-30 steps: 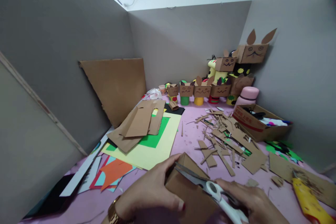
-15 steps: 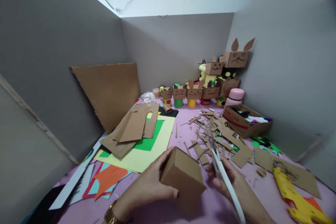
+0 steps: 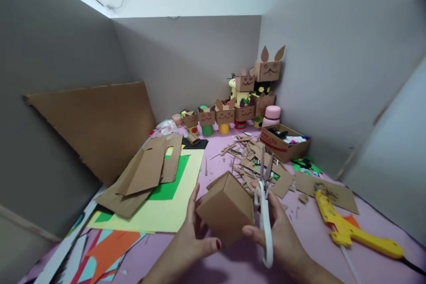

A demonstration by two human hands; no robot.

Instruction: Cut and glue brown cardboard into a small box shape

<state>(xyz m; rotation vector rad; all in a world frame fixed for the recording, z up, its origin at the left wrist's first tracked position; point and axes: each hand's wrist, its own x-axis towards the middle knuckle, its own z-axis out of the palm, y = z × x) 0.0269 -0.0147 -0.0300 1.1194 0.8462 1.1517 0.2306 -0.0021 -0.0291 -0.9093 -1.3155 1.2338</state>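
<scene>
And here's the cardboard box [image 3: 226, 208], tilted at near centre over the pink tabletop [image 3: 306, 239], cardboard scraps [image 3: 256, 159] strewn just beyond to the far right. The left hand [image 3: 193, 237] is spread round its left side, thumb along the near lower face, fingers partly hidden behind. Over on the right, the right hand [image 3: 279, 226] has the scissors [image 3: 265, 222] gripped by their white handles, blades parted and aimed far, while its thumb reaches in at the box's right edge. It looks hollow, so I'd call it light; stiff along the folds, softer mid-panel, and dry enough not to slip. A hard squeeze there could dent it. Best hold, I'd judge: opposite sides, close to the folded edges, fingertips gentle, those blades kept pointing away.
</scene>
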